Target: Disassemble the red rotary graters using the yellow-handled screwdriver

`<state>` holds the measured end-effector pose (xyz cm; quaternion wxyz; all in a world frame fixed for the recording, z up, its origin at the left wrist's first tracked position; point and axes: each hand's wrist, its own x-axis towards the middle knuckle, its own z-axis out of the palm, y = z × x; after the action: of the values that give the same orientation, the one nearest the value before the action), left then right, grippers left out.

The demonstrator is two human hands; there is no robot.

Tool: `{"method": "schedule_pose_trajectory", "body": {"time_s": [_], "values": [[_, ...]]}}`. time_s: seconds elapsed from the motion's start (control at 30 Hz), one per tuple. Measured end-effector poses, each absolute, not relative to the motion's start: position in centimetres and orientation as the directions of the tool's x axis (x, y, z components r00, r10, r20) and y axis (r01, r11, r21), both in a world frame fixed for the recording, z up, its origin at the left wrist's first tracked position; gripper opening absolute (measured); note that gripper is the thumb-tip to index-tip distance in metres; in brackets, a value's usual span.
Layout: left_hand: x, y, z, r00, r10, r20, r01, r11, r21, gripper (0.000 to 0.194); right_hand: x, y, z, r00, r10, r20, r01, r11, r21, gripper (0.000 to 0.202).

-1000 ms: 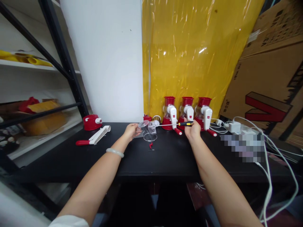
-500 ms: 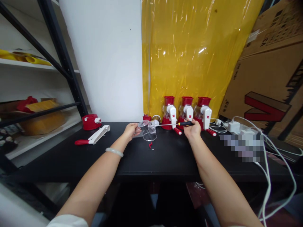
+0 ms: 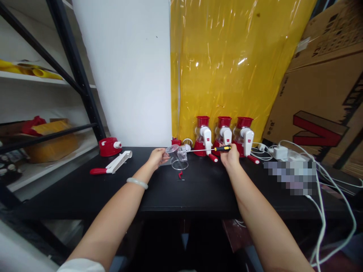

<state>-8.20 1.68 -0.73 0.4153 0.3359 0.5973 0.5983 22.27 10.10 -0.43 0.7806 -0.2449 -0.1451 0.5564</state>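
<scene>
My left hand (image 3: 159, 157) is closed on the edge of a clear plastic grater housing (image 3: 179, 164), tilted just over the black table. In my right hand (image 3: 231, 155) is a screwdriver (image 3: 222, 148) with a yellow and black handle, its long shaft pointing left. The tip reaches the side of the housing; whether it sits in a screw cannot be made out. Just in front of the housing lie a small red part (image 3: 180, 174) and a few tiny dark and metal pieces. Behind it are a drum (image 3: 187, 144) and a red piece (image 3: 176, 142).
Three red and white rotary graters (image 3: 203, 132) stand at the back right. A red base (image 3: 109, 146) and a white crank with red handle (image 3: 117, 162) lie left. White cables and chargers (image 3: 280, 152) spread at the right, near a large cardboard box (image 3: 317, 94). Black shelving (image 3: 70, 60) borders the left.
The screwdriver's handle has turned in my right hand, showing more yellow, and the fingers have shifted on it. My left hand and the housing stay nearly in place.
</scene>
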Motion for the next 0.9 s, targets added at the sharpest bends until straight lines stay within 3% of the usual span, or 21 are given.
{"method": "schedule_pose_trajectory", "body": {"time_s": [0.3,0.5,0.9], "values": [[-8.21,1.8,-0.79,-0.43,0.898,-0.093,-0.096,0.057,0.994,0.013,22.36,10.06,-0.32,0.374,0.927,-0.037,-0.754,0.281,-0.594,0.004],[-8.06,1.6,-0.55,-0.426,0.899,-0.1,-0.099,0.063,0.993,0.006,22.27,10.11,-0.34,0.429,0.902,-0.049,-0.667,0.28,-0.69,0.006],[-8.13,1.61,-0.68,-0.424,0.901,-0.094,-0.093,0.06,0.994,0.008,21.93,9.39,-0.2,0.388,0.921,0.009,-0.714,0.307,-0.629,0.007]]}}
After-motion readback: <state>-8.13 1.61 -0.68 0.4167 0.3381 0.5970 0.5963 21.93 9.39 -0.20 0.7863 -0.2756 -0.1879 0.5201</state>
